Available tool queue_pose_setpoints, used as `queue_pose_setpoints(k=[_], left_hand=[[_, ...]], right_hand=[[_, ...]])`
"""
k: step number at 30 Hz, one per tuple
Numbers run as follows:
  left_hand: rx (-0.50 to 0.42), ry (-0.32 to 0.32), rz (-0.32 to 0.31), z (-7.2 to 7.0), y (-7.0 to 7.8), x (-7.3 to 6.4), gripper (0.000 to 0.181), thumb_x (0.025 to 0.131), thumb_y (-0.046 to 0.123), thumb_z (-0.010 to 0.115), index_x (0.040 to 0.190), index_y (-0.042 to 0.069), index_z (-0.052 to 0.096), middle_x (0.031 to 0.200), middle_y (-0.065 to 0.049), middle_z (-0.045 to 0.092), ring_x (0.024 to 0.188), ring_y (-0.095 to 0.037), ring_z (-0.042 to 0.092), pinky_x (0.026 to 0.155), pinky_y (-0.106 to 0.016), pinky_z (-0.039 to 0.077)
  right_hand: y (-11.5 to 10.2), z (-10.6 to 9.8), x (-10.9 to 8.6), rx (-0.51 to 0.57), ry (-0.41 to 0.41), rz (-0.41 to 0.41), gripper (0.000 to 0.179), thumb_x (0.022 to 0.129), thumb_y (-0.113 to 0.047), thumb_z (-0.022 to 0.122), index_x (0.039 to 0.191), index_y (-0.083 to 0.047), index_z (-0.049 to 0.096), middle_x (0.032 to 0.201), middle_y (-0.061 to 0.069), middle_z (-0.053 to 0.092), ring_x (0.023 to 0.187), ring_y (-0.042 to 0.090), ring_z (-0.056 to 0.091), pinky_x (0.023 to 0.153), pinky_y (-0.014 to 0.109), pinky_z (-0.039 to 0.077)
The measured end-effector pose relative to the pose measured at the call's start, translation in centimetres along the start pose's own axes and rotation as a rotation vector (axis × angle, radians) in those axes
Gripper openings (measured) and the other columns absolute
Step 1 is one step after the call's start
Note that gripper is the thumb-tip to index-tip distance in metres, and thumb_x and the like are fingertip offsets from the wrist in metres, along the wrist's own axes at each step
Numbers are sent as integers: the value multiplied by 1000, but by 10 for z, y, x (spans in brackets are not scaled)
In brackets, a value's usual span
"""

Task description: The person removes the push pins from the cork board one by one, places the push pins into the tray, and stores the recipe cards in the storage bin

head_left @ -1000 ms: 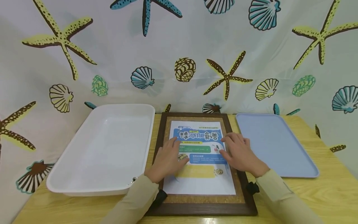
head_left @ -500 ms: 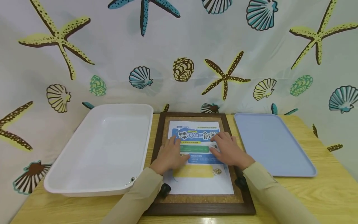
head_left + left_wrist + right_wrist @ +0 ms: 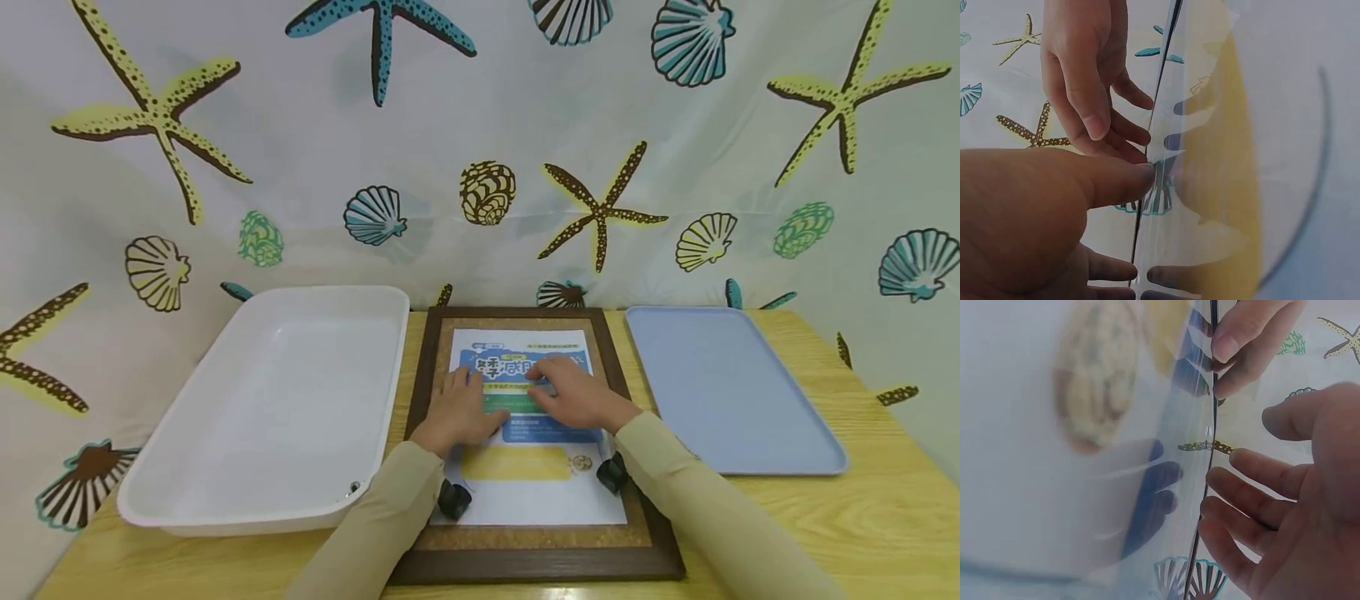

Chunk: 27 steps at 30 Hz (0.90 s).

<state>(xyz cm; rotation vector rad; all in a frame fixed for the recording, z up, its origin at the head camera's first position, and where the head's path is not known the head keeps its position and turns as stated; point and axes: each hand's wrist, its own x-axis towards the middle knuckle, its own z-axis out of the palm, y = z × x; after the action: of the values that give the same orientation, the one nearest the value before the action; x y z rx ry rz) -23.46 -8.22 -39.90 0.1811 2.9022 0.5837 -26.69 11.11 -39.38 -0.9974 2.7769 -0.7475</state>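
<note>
The right hand (image 3: 573, 393) hides part of the title (image 3: 501, 367), the left hand (image 3: 459, 411) part of the sheet's (image 3: 536, 507) edge; the small print (image 3: 553, 345) is unreadable. The left sleeve (image 3: 375, 525), cut off below, covers some of the frame (image 3: 536, 566). In the right wrist view, the oval picture (image 3: 1097, 372) is blurred.

At my ten o'clock I see a deep white basin (image 3: 270, 408) on the yellow wood-grained counter (image 3: 840, 533), with a small shiny spot (image 3: 355, 487), too tiny to identify, near four o'clock on its rim. A shallow light-blue tray (image 3: 735, 392) lies at my two o'clock. Beyond, at twelve, I face a pale cloth (image 3: 480, 108) printed with starfish (image 3: 600, 211) and shells (image 3: 487, 193).
</note>
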Motion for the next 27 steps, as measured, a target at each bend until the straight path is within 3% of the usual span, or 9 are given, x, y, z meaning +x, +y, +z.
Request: queue_pose_setpoints(k=[4, 11, 18, 23, 27], left_hand=[[3, 13, 14, 3, -2, 6, 76, 92, 42, 59, 144, -7, 34, 154, -25, 24, 145, -41, 18, 116, -60, 14], [-12, 43, -7, 4, -7, 16, 74, 92, 40, 58, 145, -5, 34, 156, -23, 23, 147, -42, 12, 117, -61, 5], [-55, 79, 14, 7, -13, 24, 71, 93, 38, 57, 144, -5, 35, 157, -22, 23, 147, -41, 12, 117, -61, 2], [-79, 127, 26, 8, -18, 31, 68, 93, 35, 57, 144, -5, 36, 156, -21, 25, 147, -40, 14, 117, -61, 2], [-98, 154, 31, 11, -20, 35, 66, 92, 35, 57, 143, -4, 39, 155, -21, 27, 146, -39, 17, 117, -61, 3]], right_hand=[[0, 2, 11, 8, -20, 3, 33, 99, -16, 51, 124, 4, 57, 123, 18, 61, 116, 30, 57, 99, 44, 46], [-6, 8, 35, -83, -29, 33, 35, 99, -18, 51, 128, 1, 56, 123, 15, 59, 114, 27, 58, 100, 42, 46], [0, 15, 61, -21, -44, 26, 31, 98, -13, 50, 123, 3, 59, 111, 17, 61, 100, 27, 60, 90, 40, 50], [7, 18, 80, 56, -32, 100, 28, 97, -14, 52, 120, 0, 60, 103, 14, 64, 89, 21, 60, 82, 36, 50], [12, 21, 91, 21, -12, 142, 28, 96, -14, 56, 120, -3, 62, 90, 10, 64, 72, 16, 55, 69, 29, 46]])
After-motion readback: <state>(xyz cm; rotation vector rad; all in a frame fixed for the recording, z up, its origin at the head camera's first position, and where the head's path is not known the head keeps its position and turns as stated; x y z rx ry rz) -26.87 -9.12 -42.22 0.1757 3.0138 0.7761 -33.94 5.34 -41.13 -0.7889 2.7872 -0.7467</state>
